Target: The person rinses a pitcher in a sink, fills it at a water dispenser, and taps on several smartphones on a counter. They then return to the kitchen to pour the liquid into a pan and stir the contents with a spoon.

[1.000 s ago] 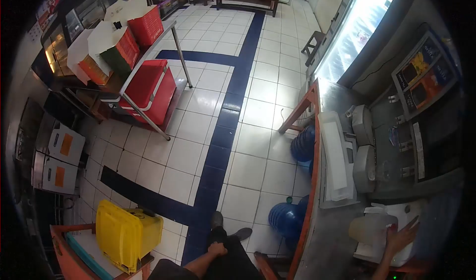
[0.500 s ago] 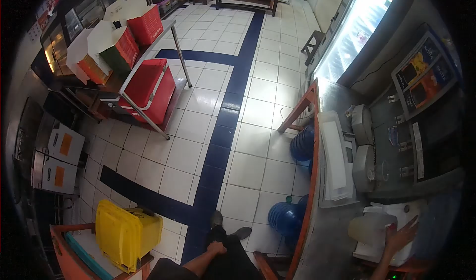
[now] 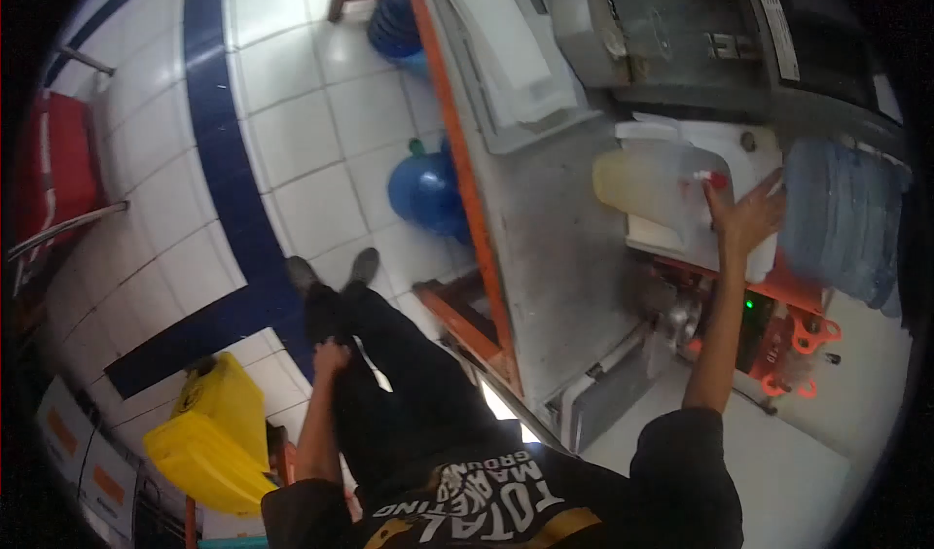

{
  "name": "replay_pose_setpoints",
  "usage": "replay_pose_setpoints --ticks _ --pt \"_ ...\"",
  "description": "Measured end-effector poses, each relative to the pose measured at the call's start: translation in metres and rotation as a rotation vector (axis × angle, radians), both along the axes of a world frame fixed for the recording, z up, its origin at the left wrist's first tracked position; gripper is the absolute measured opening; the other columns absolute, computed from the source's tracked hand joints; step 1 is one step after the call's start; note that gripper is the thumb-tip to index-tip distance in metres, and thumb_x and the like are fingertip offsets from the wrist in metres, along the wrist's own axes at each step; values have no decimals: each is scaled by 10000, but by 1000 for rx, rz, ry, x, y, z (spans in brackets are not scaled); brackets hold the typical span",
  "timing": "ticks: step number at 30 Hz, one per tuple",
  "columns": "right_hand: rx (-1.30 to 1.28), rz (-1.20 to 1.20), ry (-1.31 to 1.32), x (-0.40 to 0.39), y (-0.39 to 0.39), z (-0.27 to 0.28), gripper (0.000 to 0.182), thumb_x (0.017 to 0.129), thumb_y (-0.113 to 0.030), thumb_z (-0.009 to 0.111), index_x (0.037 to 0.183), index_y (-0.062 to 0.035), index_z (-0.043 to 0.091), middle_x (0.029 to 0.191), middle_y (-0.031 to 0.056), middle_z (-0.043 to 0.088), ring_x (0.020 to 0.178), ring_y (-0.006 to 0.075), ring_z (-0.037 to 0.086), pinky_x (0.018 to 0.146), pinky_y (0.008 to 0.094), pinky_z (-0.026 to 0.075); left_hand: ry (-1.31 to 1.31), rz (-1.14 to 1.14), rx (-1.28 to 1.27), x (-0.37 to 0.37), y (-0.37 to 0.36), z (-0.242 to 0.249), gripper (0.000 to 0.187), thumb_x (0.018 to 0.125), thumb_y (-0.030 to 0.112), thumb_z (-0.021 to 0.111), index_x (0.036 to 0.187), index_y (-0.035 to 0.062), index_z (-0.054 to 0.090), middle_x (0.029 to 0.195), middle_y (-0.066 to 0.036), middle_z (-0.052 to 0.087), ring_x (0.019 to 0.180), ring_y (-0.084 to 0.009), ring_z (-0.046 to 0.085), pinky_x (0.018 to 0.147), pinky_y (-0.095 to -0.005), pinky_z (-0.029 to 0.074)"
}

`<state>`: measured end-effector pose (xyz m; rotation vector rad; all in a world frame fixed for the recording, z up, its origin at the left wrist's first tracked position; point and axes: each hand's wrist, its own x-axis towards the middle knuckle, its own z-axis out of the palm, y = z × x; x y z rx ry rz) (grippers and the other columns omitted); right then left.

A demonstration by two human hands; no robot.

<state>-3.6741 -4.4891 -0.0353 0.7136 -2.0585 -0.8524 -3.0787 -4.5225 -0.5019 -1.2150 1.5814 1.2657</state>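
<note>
My right hand [image 3: 747, 220] is at the right, fingers spread, by the red tap of a translucent container [image 3: 652, 184] with pale yellow content. Under it lies a white tray [image 3: 754, 252], and a large clear water bottle [image 3: 842, 218] lies close to its fingertips. Whether the hand touches the tap is hard to tell. My left hand [image 3: 333, 356] rests closed on my dark trousers, near the thigh; what it holds, if anything, is hidden.
A metal counter [image 3: 555, 286] with an orange edge runs beside me. Blue bottles [image 3: 428, 191] stand beneath it. At lower left is a yellow bin [image 3: 219, 432]; a red cooler [image 3: 63, 165] sits at far left.
The view has turned right and down, showing my shirt and more of the counter. My right arm is now in fuller view, its hand still by the container. My left hand remains on my leg.
</note>
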Motion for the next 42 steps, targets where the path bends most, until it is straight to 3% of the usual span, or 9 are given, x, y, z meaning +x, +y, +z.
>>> replay_pose_setpoints --ticks 3,4,7,8,12,18,21,36,42 --pt "-5 14 -20 -11 9 -3 1189 574 -711 703 1390 45 284 1324 324 376 1231 451 384 976 555 326 11 -3 -33 15 18 -37 555 829 343 526 1220 -49 484 1234 -397 446 1152 -495 479 978 -497 415" --pt "2 0 -22 -11 9 -4 1199 566 -719 702 1389 47 284 1313 329 382 1217 453 397 970 550 333 -76 31 -20 1 8 -20 561 830 337 528 1226 -56 476 1226 -400 450 1146 -500 481 970 -492 422" --pt "22 -25 -26 -7 3 -4 1224 549 -738 700 1381 59 288 1280 335 403 1171 454 434 950 535 356 -66 22 40 18 18 -54 583 838 374 519 1240 -46 475 1241 -384 453 1183 -494 447 1007 -486 386" --pt "35 -24 -24 -5 2 -5 1229 546 -742 699 1377 65 290 1269 332 411 1155 453 445 943 531 364 -9 -1 24 40 34 -87 582 837 373 521 1239 -46 482 1240 -366 470 1185 -478 454 1006 -481 389" --pt "106 102 29 -16 10 -8 1259 534 -778 678 1367 83 289 1240 328 426 1136 451 457 919 523 385 -61 27 -1 33 23 -71 549 844 336 494 1208 -74 522 1209 -353 505 1173 -452 473 1011 -460 382" --pt "65 -34 -26 -8 0 -10 1276 531 -799 667 1360 92 282 1234 349 421 1140 466 455 911 529 396 31 46 26 39 19 -75 550 845 324 493 1216 -81 517 1159 -321 558 1150 -449 490 1005 -452 384" --pt "198 137 128 -9 3 -11 1245 518 -794 681 1278 140 367 1028 326 528 926 455 577 764 509 475 25 13 -10 39 18 -71 520 851 309 491 1192 -82 535 1162 -297 570 1138 -437 506 997 -445 390" --pt "186 100 44 -12 0 -13 1253 532 -768 702 1277 177 352 1147 359 504 1084 467 519 915 491 439 29 109 -44 11 -7 -66 460 855 305 487 1056 -97 586 1115 -322 575 1085 -415 556 912 -460 444" --pt "244 118 42 -25 9 -14 1281 526 -769 704 1294 182 321 1157 370 491 1098 462 507 905 501 441 103 -130 29 37 12 -156 500 862 329 500 1124 -95 545 1100 -331 574 1059 -461 551 902 -478 451"
